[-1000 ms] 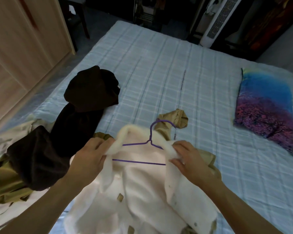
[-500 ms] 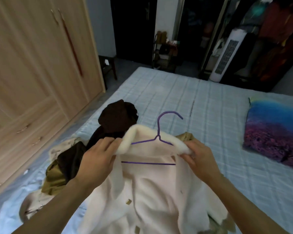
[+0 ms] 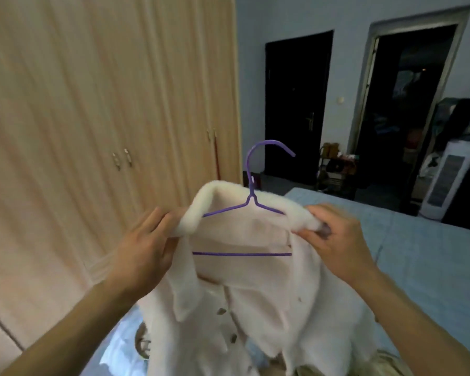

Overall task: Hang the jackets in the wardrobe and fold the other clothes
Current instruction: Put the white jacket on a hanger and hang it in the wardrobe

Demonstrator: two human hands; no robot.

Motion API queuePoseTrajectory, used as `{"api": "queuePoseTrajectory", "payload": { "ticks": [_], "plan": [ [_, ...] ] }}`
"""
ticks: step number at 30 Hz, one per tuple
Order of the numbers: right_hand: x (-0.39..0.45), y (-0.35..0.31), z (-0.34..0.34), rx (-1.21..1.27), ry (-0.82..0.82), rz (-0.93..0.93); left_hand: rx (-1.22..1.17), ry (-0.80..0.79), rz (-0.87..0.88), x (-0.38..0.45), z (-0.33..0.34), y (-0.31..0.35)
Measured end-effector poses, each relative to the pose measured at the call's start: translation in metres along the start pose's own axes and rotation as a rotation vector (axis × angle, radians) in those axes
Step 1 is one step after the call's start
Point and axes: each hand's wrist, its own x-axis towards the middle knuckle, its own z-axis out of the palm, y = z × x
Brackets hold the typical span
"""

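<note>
Left hand [image 3: 144,248] grips the left end of the fluffy collar of the white jacket [image 3: 255,299], fingers curled round it; right hand [image 3: 339,240] pinches the right end. Jacket sits on a purple hanger [image 3: 251,196], held up over the bed [image 3: 418,261], closed wardrobe [image 3: 92,118] at left. No readable writing or labels.

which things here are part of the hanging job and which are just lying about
In the job: jacket, hanger, wardrobe, left hand, right hand.

Lying about: fan, shelf, bed.
</note>
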Motion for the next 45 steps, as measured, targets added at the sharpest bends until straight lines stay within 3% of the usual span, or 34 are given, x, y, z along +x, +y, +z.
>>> {"api": "queuePoseTrajectory", "payload": {
  "ticks": [13, 18, 23, 28, 33, 39, 45],
  "plan": [
    [0.074, -0.168, 0.164, 0.291, 0.014, -0.300, 0.123, 0.122, -0.099, -0.094, -0.170, -0.099],
    [0.099, -0.237, 0.228, 0.264, 0.010, -0.444, 0.236, 0.214, -0.203, -0.134, -0.220, -0.161],
    [0.108, -0.280, 0.286, 0.257, -0.073, -0.457, 0.336, 0.214, -0.131, -0.168, -0.254, -0.219],
    [0.106, -0.298, 0.335, 0.261, -0.121, -0.427, 0.407, 0.132, -0.116, -0.181, -0.270, -0.256],
    [0.096, -0.307, 0.374, 0.279, -0.156, -0.380, 0.428, 0.205, -0.176, -0.190, -0.270, -0.286],
    [0.112, -0.279, 0.388, 0.483, -0.484, -0.290, 0.516, 0.310, -0.229, -0.207, -0.270, -0.319],
    [0.112, -0.240, 0.424, 0.250, -0.611, -0.064, 0.523, 0.363, -0.356, -0.216, -0.272, -0.341]
  ]
}}
